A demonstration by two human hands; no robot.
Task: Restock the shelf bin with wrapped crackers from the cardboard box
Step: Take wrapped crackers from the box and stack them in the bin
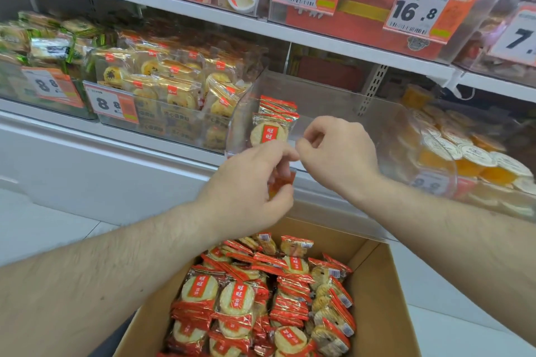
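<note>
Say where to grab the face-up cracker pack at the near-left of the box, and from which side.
Come straight down from above on the face-up cracker pack in the cardboard box. Pinch its crimped red top edge: that seam is thin and flat, while the round cracker body is wide and packed tight among neighbours. Both hands are up at the clear shelf bin now.

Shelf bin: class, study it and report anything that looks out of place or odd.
Nothing spilled or damaged. The bin holds only two cracker packs, upright at its left. The left hand pinches a small orange thing, unlike the packs; unidentifiable.
</note>
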